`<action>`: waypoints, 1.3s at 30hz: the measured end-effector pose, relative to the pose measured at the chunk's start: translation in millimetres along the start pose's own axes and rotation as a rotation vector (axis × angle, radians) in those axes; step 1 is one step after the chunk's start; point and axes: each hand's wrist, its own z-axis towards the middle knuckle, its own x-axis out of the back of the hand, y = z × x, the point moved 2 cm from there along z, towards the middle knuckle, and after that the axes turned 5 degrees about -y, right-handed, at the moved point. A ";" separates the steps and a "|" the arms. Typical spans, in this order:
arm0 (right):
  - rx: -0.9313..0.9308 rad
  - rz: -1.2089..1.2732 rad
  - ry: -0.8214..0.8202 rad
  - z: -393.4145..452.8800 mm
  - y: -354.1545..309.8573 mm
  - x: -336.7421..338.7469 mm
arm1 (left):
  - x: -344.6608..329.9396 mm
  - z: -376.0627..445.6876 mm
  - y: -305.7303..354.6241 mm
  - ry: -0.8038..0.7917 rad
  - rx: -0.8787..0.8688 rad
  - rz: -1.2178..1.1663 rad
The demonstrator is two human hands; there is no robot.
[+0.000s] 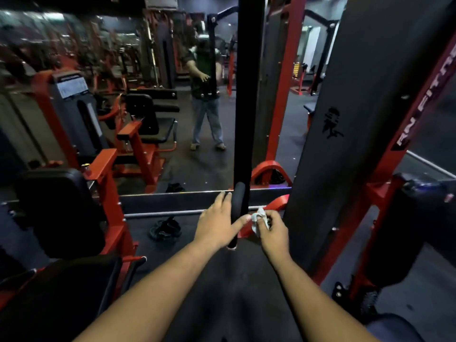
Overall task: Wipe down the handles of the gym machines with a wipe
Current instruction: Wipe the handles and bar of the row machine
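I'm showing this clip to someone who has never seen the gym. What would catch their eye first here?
Probably the two hands low in the centre: the left hand holds a black padded handle hanging on a strap, while the right hand pinches a crumpled white wipe beside it. Behind them a wall mirror shows the person's reflection amid red machines.

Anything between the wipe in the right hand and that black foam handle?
Only the left hand: its thumb lies across the handle on the wipe's side, nearly touching the wipe that the right hand pinches. Nothing else visible blocks it.
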 end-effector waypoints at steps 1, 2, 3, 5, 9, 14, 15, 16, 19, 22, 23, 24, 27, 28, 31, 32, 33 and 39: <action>0.017 0.000 -0.033 12.0 3.8 5.6 | -2.8 9.6 8.9 0.040 0.035 0.002; 0.033 0.005 -0.058 22.0 7.5 9.7 | -6.3 18.1 15.0 0.065 0.077 -0.004; 0.047 0.014 -0.075 29.9 10.2 12.6 | -9.5 24.9 18.3 0.078 0.119 -0.015; 0.064 0.034 -0.113 47.7 21.4 18.7 | -17.7 37.9 27.1 0.103 0.200 -0.033; 0.027 0.090 -0.150 70.1 45.3 22.1 | -26.3 57.7 38.2 0.141 0.321 -0.036; 0.036 0.113 -0.202 103.2 54.7 13.4 | -25.3 84.4 42.5 0.208 0.435 -0.040; 0.046 0.102 -0.208 110.3 54.3 11.4 | -25.6 87.0 43.0 0.206 0.452 -0.024; 0.061 0.088 -0.216 117.1 54.3 8.9 | -26.0 88.8 42.6 0.213 0.464 -0.005; 0.131 -0.006 -0.239 130.6 50.9 4.2 | -26.7 86.8 42.2 0.250 0.466 0.044; 0.231 -0.084 -0.274 153.3 45.9 -4.0 | -27.3 85.4 41.7 0.290 0.476 0.058; 0.246 -0.103 -0.271 163.8 42.1 -6.3 | -27.4 85.2 42.4 0.294 0.481 0.062; 0.254 -0.115 -0.265 177.6 39.0 -10.3 | -27.8 86.0 42.9 0.298 0.492 0.069; 0.303 -0.195 -0.258 214.3 29.0 -21.5 | -28.1 87.5 44.9 0.317 0.525 0.092; 0.339 -0.230 -0.282 221.5 29.2 -27.3 | -28.1 86.8 44.0 0.327 0.525 0.102; 0.464 -0.328 -0.452 226.4 39.2 -48.5 | -30.2 88.2 40.8 0.367 0.529 0.097; 0.485 -0.373 -0.529 220.1 47.8 -57.5 | -31.0 88.5 39.3 0.376 0.528 0.085; 0.480 -0.383 -0.589 210.7 54.6 -63.2 | -31.4 88.5 38.1 0.383 0.528 0.081; 0.759 -0.307 -0.690 231.0 90.7 -67.3 | -32.1 87.5 37.8 0.458 0.533 0.049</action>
